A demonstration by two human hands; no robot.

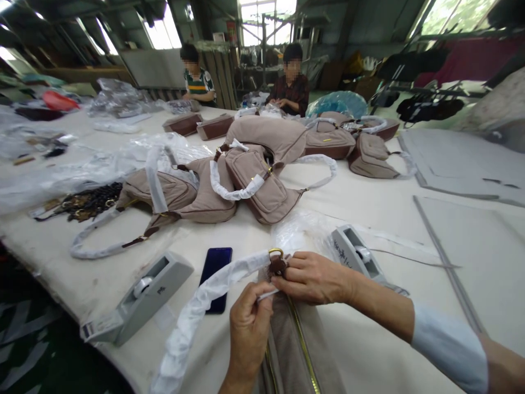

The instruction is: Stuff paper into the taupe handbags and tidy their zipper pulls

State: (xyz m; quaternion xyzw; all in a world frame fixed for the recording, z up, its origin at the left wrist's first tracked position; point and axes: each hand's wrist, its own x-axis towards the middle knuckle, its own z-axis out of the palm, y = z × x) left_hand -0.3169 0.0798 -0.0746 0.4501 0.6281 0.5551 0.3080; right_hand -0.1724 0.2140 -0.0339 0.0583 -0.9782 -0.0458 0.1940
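Observation:
A taupe handbag (318, 350) with gold zippers lies before me at the front of the table. Its strap (197, 306) is wrapped in white paper and curves to the left from a gold ring on a brown tab (278, 265). My left hand (251, 328) pinches a thin white strip (267, 294) between thumb and fingers, close under that tab. On the tab's other side, my right hand (309, 278) is closed on the handbag's end; its fingertips touch the tab and nearly meet the left ones. What lies under the right fingers is partly hidden.
Two tape dispensers, one to the left (143, 295) and one to the right (359, 254), flank the work, with a phone (215, 279) between. Beyond are several taupe bags (262, 186), clear plastic (295, 230) and grey sheets (471, 246). Two people sit across the table.

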